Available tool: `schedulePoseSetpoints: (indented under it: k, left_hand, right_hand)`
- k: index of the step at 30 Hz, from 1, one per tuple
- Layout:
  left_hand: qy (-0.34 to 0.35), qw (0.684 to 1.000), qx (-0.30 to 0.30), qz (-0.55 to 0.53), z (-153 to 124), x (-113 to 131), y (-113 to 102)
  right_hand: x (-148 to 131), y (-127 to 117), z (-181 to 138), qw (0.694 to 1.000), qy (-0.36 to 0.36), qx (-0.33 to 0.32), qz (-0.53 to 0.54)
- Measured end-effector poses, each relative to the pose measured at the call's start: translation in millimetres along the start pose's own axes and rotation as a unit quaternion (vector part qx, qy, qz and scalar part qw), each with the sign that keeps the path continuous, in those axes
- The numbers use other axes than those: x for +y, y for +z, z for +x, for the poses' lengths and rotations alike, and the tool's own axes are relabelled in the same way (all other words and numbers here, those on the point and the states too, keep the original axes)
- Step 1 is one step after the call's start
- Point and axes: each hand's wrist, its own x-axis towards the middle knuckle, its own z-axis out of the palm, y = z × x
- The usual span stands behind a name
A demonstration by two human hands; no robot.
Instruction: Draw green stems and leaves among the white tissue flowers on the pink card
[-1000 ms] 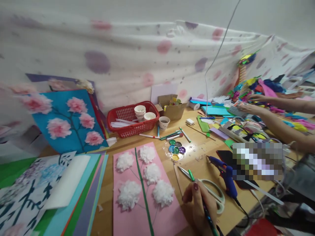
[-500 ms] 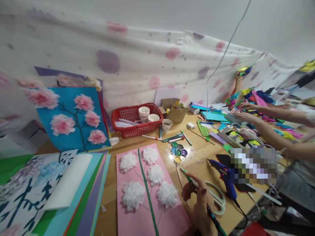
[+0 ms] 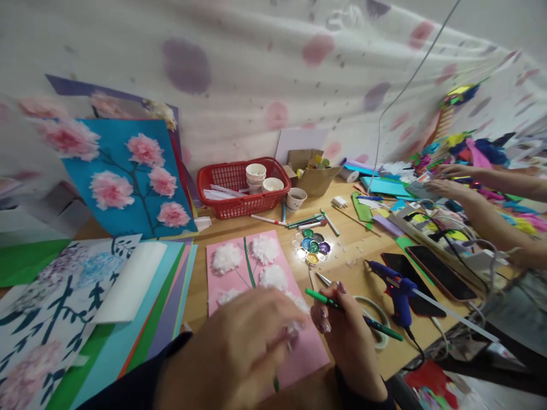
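My right hand [image 3: 348, 330] is closed around a green marker [image 3: 378, 326], held slanting over the table at the card's right edge. The marker's blunt green end points up and left. My left hand [image 3: 243, 347], smeared by motion, hovers over the lower part of a pink card [image 3: 301, 347]; whether its fingers hold anything is unclear. White tissue flowers [image 3: 264, 249] and a green stem [image 3: 249, 262] are on the card, the lower ones partly hidden by my left hand. Pale-handled scissors [image 3: 382, 343] lie just behind my right hand.
A paint palette [image 3: 313, 259] lies behind the card, with several markers [image 3: 330, 222] and a red basket [image 3: 239, 205] further back. A blue glue gun [image 3: 399, 296] and phones [image 3: 440, 272] lie right. Colored sheets [image 3: 171, 296] lie left. Another person's hands [image 3: 453, 185] work at far right.
My left hand has come into view over the card. My right hand has turned the marker flatter, and its pointed tip now appears as a blunt green end. The view has shifted downward.
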Motion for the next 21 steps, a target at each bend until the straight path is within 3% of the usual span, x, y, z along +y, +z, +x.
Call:
schedulePoseSetpoints:
  k: [2,3,4,6,8,11,13,17,18,21]
  left_hand:
    - [0.020,0.984,0.159,0.073,10.7,-13.0,-7.1]
    - [0.052,0.954,0.244,0.165,17.0,-19.5,-7.1]
    - [0.083,0.920,0.291,0.248,23.5,-25.6,-4.9]
    - [0.116,0.865,0.318,0.371,34.6,-36.3,4.6]
    - [0.121,0.840,0.316,0.425,40.2,-44.4,17.4]
    - [0.103,0.843,0.315,0.423,30.8,-50.1,32.7]
    - [0.077,0.865,0.327,0.374,12.1,-50.3,33.4]
    - [0.021,0.886,0.412,0.212,-31.5,-53.2,2.8]
    - [0.016,0.878,0.436,0.195,-37.3,-56.9,-9.5]
    - [-0.007,0.859,0.458,0.230,-33.0,-79.2,-45.6]
  right_hand:
    - [1.1,6.8,-0.9,1.000,0.012,-0.005,0.006]
    - [2.4,10.3,-1.8,1.000,0.018,-0.008,0.004]
    - [4.1,13.9,-3.2,0.999,0.028,-0.016,0.000]
    - [7.8,20.2,-7.6,0.997,0.062,-0.042,-0.013]
    - [10.7,23.5,-14.0,0.990,0.108,-0.078,-0.034]
    - [7.7,18.8,-22.8,0.971,0.177,-0.143,-0.078]
    - [-2.0,10.3,-23.5,0.970,0.175,-0.146,-0.088]
    - [-32.0,-1.0,-7.1,0.997,-0.012,-0.006,-0.074]
    - [-37.8,0.5,-0.1,0.996,-0.028,-0.016,-0.087]
    - [-41.6,16.2,25.7,0.980,-0.007,-0.127,-0.152]
